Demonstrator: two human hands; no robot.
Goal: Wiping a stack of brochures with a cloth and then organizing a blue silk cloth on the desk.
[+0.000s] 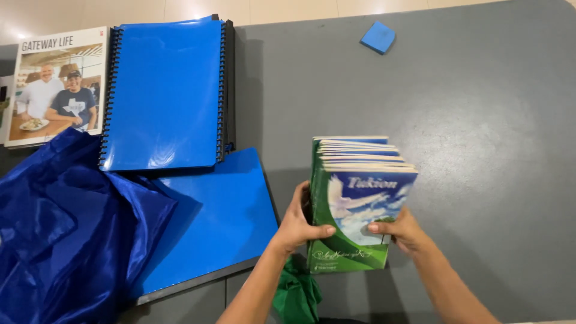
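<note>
both hands, left hand (298, 223) and right hand (401, 229), grip a stack of green-and-blue booklets (355, 198) upright on the grey surface (468, 120) at five o'clock; the fanned, uneven top copies could slide off backward.

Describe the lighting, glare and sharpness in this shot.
Head view: overhead light leaves a soft sheen on the grey table and white glare on the blue spiral binder; the stack of booklets throws a shadow leftward; left hand and right hand look sharp, without blur.
</note>
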